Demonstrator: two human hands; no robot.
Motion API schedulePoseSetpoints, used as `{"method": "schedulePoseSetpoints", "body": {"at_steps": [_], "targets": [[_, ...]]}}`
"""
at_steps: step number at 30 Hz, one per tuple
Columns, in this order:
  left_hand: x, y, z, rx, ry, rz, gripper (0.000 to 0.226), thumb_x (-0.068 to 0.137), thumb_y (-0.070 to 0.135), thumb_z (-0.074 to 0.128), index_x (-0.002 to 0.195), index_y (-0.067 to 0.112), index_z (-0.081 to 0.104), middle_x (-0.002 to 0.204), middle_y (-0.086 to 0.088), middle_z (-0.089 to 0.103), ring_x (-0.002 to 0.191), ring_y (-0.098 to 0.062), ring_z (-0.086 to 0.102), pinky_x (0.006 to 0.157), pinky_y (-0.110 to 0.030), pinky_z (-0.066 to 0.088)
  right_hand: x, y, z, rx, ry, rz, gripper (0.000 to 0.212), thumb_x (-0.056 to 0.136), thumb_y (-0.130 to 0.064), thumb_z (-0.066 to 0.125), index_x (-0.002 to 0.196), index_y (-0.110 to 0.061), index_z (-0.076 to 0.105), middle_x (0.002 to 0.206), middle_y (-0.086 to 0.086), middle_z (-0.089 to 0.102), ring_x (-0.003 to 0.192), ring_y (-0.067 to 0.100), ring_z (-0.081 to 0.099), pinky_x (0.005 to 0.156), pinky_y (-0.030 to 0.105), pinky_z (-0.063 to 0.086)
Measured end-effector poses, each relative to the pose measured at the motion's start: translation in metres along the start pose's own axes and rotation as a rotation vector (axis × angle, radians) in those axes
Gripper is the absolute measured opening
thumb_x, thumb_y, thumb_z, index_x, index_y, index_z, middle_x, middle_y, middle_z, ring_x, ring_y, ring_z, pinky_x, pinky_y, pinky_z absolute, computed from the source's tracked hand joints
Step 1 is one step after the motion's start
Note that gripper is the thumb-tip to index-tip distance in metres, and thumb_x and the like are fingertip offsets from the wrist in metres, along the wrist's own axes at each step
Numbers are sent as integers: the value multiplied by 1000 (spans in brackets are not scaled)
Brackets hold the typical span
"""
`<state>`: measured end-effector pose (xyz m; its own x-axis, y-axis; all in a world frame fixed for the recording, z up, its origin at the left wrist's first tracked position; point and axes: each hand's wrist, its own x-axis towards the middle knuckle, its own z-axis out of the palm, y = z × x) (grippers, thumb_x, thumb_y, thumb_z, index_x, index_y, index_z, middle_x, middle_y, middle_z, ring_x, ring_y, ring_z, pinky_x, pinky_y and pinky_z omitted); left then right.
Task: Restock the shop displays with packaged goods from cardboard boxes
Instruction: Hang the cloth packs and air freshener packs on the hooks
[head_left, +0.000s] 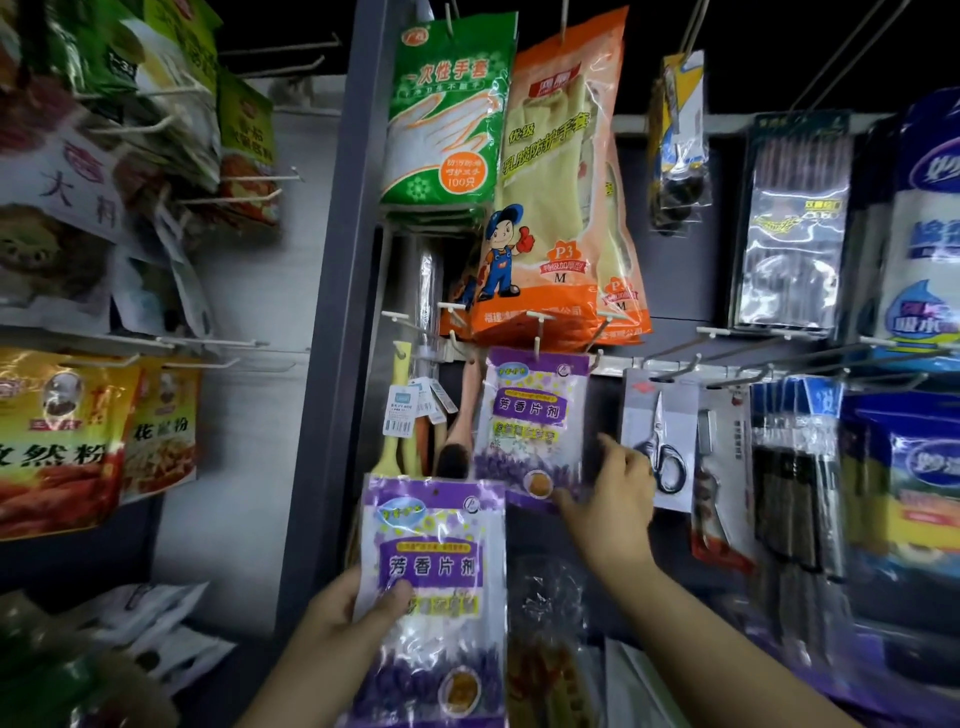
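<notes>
Below, left hand (347, 605) gripping purple packet (434, 587), right hand (615, 491) touching hung packet (530, 423)

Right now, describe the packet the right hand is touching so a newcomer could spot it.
On the dark pegboard right of the grey post, look under the orange glove packs. The hanging purple packet is left of the carded scissors; its twin is in the left hand, not on a hook.

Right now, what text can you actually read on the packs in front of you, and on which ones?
"芳香片剂": purple packet gripped by the left hand.
"芳香片剂": hanging purple packet touched by the right hand.
"一次性手套", "100只": green glove pack.
"P3", "M": orange rubber glove pack.
"花椒粉": yellow spice bag.
Price tags: too small.
</notes>
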<state>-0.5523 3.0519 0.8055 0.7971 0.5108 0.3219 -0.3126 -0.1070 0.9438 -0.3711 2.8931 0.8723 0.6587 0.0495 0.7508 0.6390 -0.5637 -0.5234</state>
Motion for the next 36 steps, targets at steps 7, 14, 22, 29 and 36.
{"method": "schedulePoseSetpoints", "body": {"at_steps": [7,14,22,29,36], "targets": [[2,10,31,-81,-88,-1,11,91,19,60,99,16,66,92,-1,76,83,-13,72,67,-24,54,-29,-34,-32,790,-542,230,36,85,-32,68,114,-14,56,89,0,71,78,8,70,77,30,55],[12,17,37,-52,-52,73,22,86,31,68,106,22,64,103,1,72,94,-16,68,85,-31,53,-28,-40,-25,947,-511,327,16,86,-15,68,98,-4,68,91,15,74,83,30,72,80,45,57],[22,16,4,-36,199,161,16,92,-1,54,91,15,59,86,-8,60,69,-22,59,58,-29,46,45,-77,-48,814,-246,268,9,89,-18,67,86,-12,63,74,7,71,54,18,68,49,28,54],[20,8,-11,7,169,129,10,90,-2,56,87,5,62,85,-17,61,59,-21,59,52,-27,48,67,-90,-41,881,-223,399,19,84,-17,72,97,-7,61,88,14,72,71,28,70,69,42,59],[21,8,-16,13,147,114,11,90,-5,55,84,1,62,83,-19,61,60,-24,57,41,-19,47,71,-90,-42,906,-242,476,18,85,-13,71,91,-8,55,78,12,69,58,23,67,44,29,53]]}}
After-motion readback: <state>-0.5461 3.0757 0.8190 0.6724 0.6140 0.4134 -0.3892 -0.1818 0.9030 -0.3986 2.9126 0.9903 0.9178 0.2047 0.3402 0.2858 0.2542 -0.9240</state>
